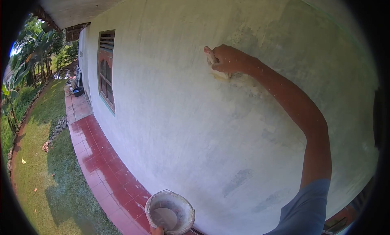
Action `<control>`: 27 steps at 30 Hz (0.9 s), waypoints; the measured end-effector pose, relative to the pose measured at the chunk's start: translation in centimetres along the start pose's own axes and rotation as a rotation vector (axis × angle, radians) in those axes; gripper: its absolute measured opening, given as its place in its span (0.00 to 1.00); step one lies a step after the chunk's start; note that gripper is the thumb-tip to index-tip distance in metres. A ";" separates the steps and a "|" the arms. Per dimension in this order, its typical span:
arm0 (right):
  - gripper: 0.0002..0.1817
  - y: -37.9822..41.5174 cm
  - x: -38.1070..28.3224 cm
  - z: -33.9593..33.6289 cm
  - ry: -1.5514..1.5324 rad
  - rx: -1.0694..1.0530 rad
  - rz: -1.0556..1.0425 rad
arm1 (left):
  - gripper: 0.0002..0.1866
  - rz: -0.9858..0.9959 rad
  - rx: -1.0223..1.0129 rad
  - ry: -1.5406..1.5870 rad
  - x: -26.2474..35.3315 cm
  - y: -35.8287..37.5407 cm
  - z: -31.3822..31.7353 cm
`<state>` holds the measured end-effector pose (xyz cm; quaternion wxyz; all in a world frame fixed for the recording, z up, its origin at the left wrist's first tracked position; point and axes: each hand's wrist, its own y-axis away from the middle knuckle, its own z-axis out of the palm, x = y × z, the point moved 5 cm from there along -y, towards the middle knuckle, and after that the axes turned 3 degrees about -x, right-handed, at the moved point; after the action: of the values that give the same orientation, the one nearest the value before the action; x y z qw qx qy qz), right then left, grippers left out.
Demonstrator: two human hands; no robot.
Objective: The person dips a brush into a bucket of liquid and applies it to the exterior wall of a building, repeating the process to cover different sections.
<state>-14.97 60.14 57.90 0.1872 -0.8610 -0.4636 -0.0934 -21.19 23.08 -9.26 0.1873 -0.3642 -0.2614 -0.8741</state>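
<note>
My right hand is raised high against the wall, its fingers wrapped round the handle of a wide paintbrush. The bristle end lies at the wall surface, partly hidden behind the hand. Low in the view, a dirty pail with a thin wire handle holds some pale liquid. My left hand grips the near rim of this pail, with a thumb showing over its edge; the other fingers are out of sight. Pale, streaky coating covers the wall, with darker grey patches around the brush and lower down.
A wooden window with louvres is set in the wall to the left. Red tiled walkway runs along its foot, beside grass. Farther off stands a black tub near other items. The roof overhang is above.
</note>
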 end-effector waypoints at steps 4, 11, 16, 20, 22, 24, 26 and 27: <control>0.20 -0.3 7.5 -13.9 -0.134 0.232 0.197 | 0.32 0.015 -0.028 -0.091 0.2 -0.8 -1.2; 0.11 -0.7 8.7 -24.5 0.749 0.652 0.132 | 0.30 0.034 -0.046 -0.214 -0.9 -1.0 -3.1; 0.11 -1.1 6.8 -22.3 0.684 0.680 0.035 | 0.29 0.043 -0.074 -0.273 -2.8 -0.9 -2.5; 0.16 -1.8 10.4 -26.1 0.717 0.808 0.052 | 0.28 0.041 -0.093 -0.365 -3.0 -0.2 -3.7; 0.18 -1.8 10.5 -25.1 0.754 0.574 0.220 | 0.27 0.050 -0.102 -0.403 -2.9 -0.3 -4.0; 0.16 -2.6 9.5 -23.6 0.753 0.556 -0.017 | 0.27 0.059 -0.108 -0.424 -3.6 -0.5 -3.6; 0.15 -3.1 8.8 -25.3 0.747 0.650 0.027 | 0.26 0.060 -0.113 -0.436 -5.1 -0.6 -2.9; 0.15 -2.4 8.6 -25.9 0.718 0.737 0.100 | 0.26 0.053 -0.112 -0.466 -5.1 -0.2 -3.6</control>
<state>-11.88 57.37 84.97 0.6295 -0.6728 -0.3306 -0.2044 -19.83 21.76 -15.18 0.1242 -0.5725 -0.2389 -0.7745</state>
